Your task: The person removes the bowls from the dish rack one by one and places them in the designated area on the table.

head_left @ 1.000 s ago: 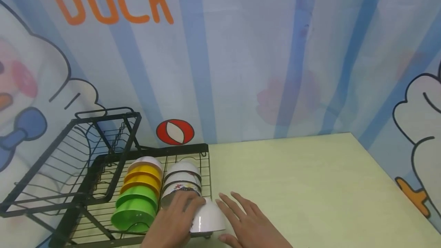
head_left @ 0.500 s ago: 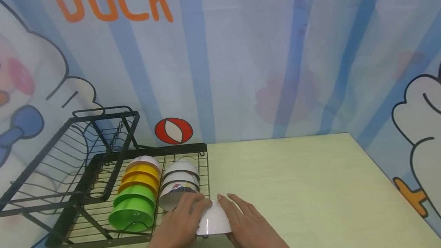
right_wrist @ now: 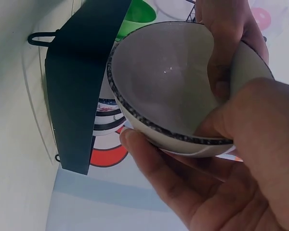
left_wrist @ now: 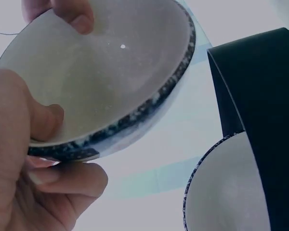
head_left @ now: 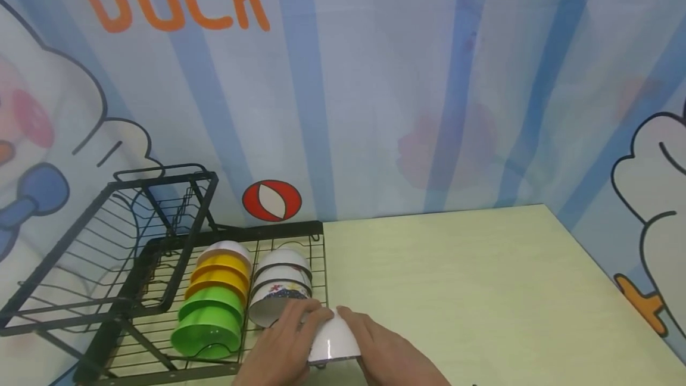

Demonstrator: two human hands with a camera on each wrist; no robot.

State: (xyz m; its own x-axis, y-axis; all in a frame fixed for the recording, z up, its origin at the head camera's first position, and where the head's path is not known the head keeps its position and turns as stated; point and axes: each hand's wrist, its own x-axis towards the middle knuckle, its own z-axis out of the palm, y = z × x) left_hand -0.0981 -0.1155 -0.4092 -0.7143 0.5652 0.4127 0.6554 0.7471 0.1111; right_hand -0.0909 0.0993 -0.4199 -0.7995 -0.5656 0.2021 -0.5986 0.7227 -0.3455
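Note:
A white bowl with a speckled dark rim is held between both hands at the front edge of the rack, its opening turned toward me and down. My left hand grips its left side, thumb inside the bowl and fingers outside, as the left wrist view shows. On the opposite side my right hand grips the rim the same way, thumb within and fingers spread along the outer wall. Just behind the left hand, several white bowls lean in a row, the nearest with a floral band.
A black wire dish rack stands at the left, with a raised side basket. Beside the white row, green bowls, yellow bowls and a pale one lean in line. The pale table extends right to a printed curtain.
My right hand has come in from the right and taken hold of the bowl. The bowl, in the left hand, has shifted slightly right, clear of the white row.

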